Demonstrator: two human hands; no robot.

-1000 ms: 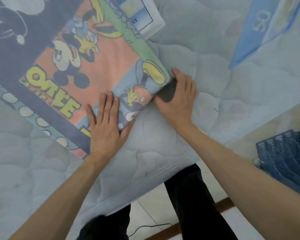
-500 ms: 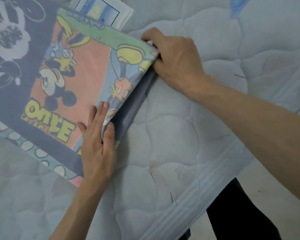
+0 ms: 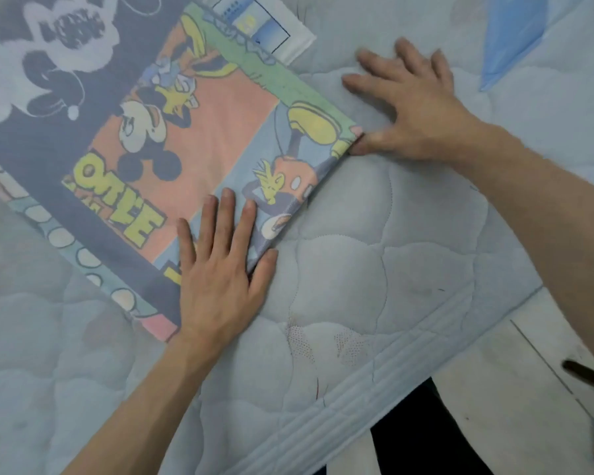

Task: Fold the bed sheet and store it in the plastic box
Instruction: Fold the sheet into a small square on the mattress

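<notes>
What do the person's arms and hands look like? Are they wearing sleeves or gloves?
Both arms are bare up to the frame edge, with no sleeves in view. The left hand and the right hand wear no gloves, and no rings, watch or bracelet show on the fingers or wrists. Below the mattress edge, the person's dark trousers show.

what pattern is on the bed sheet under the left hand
A cartoon-character print on the bed sheet: peach, light blue and navy panels with yellow lettering, seen in the head view.

A home bedroom: a quilted mattress (image 3: 374, 269) (bare, stitched) beside tiled floor (image 3: 515, 389).
</notes>
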